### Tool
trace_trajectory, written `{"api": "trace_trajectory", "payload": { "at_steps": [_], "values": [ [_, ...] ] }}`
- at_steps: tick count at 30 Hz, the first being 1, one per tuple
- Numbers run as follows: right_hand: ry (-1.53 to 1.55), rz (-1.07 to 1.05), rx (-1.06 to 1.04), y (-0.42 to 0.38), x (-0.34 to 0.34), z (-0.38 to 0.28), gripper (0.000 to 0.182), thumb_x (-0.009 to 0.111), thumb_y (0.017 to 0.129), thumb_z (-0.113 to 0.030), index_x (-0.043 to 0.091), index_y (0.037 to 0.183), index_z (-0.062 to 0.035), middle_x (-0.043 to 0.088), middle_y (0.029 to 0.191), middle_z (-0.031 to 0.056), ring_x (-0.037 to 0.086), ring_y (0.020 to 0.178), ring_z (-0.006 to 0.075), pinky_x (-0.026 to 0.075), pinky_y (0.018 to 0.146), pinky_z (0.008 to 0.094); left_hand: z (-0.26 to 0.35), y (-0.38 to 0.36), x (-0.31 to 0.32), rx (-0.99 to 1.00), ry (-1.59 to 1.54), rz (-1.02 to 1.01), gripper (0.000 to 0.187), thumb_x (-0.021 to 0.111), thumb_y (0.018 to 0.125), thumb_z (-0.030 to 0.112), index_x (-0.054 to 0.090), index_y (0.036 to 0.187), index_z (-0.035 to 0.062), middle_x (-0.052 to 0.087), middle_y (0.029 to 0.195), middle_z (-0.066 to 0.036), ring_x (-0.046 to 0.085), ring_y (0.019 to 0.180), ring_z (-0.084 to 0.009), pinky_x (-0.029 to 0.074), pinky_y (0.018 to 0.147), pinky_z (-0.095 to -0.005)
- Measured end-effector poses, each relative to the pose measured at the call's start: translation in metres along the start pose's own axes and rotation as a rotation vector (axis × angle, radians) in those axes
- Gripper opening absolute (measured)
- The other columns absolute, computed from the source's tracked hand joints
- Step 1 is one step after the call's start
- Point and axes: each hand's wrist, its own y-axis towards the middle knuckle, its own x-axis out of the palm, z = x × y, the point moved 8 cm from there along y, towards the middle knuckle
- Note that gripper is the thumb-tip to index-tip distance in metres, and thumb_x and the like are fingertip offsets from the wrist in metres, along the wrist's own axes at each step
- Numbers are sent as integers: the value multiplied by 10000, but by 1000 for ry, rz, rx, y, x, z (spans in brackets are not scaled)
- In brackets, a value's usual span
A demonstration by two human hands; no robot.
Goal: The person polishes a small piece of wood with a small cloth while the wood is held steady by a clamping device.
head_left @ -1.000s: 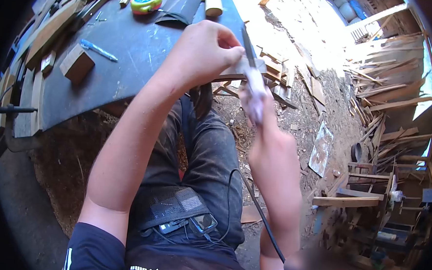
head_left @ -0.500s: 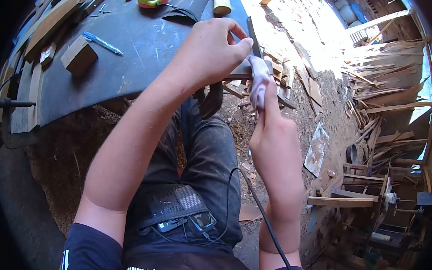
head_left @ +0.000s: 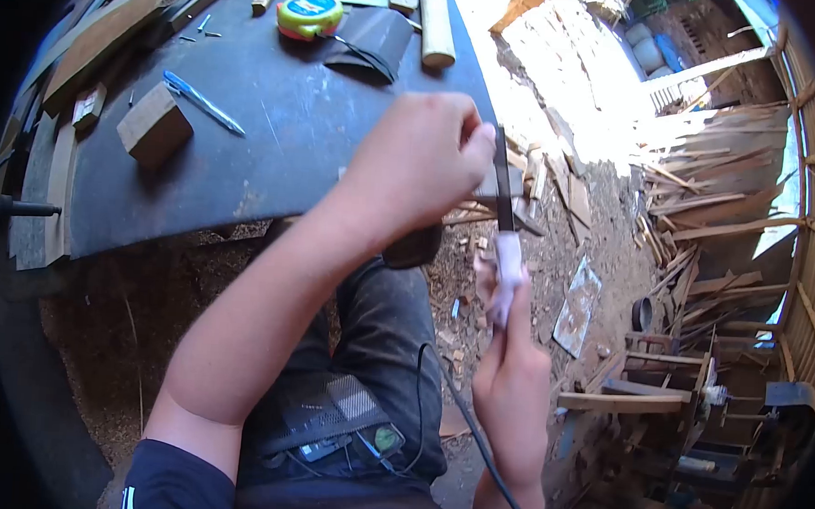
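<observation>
My right hand (head_left: pixel 514 375) is closed around the pale, cloth-wrapped handle (head_left: pixel 509 260) of a long, flat, dark file (head_left: pixel 505 190). The file points away from me, past the table's right edge. At its far end my left hand (head_left: pixel 427 154) is closed, with thumb and fingertips pinched at the tip; the exact contact is partly hidden. Under the blade, a greyish block (head_left: pixel 487 187) juts from the table edge. Below my left wrist is a dark rounded part, perhaps of a clamp (head_left: pixel 414 247), mostly hidden.
On the dark table (head_left: pixel 274 155) lie a wooden block (head_left: pixel 156 129), a blue pen (head_left: pixel 203 104), a tape measure (head_left: pixel 309 14), dark sandpaper-like sheet (head_left: pixel 372 45) and a wooden rod (head_left: pixel 435 26). Wood scraps (head_left: pixel 715 197) cover the ground at right. A black cable (head_left: pixel 472 424) crosses my right forearm.
My right hand has drawn the file back toward my body, so its far end now sits by my left fingertips. My left hand has shifted slightly right and nearer; the view has tilted slightly.
</observation>
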Motion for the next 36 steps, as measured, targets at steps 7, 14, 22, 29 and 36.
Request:
{"api": "trace_trajectory", "payload": {
  "at_steps": [7, 14, 22, 29, 36],
  "values": [
    [-156, -61, -29, 56, 9, -11, 702, 510, 907, 42, 249, 1558, 26, 659, 798, 302, 672, 714, 472, 498, 617, 544, 2, 1, 5, -9, -48, -4, 303, 580, 954, 214, 665, 864, -63, 626, 676, -180, 601, 598, -231, 464, 608, -376],
    [74, -32, -49, 16, 0, -2, 620, 423, 950, 86, 325, 1554, -16, 688, 1190, 265, 704, 1017, 417, 564, 797, 374, -3, 4, 8, 29, -14, 15, 328, 588, 944, 242, 675, 862, -63, 651, 699, -194, 634, 626, -304, 491, 629, -388],
    [97, 98, -134, -7, 16, 7, 636, 394, 934, 112, 292, 1556, 25, 699, 1125, 275, 744, 920, 375, 553, 717, 358, -3, 4, -1, -18, -72, -16, 319, 585, 941, 217, 674, 830, -69, 646, 675, -211, 658, 615, -292, 504, 631, -410],
    [-84, 6, -96, 46, 21, 5, 696, 514, 939, 38, 248, 1580, -20, 668, 824, 297, 690, 768, 467, 506, 628, 509, -3, 4, 6, -3, 15, 0, 335, 618, 927, 255, 684, 855, -66, 673, 725, -212, 686, 679, -311, 520, 668, -405],
    [85, -35, -35, 1, 7, 12, 594, 419, 977, 43, 313, 1557, -21, 681, 1140, 288, 684, 991, 455, 555, 771, 458, -3, 4, 7, 1, 55, 11, 330, 613, 923, 251, 693, 860, -63, 684, 748, -222, 694, 715, -366, 533, 698, -426]
  ]
}}
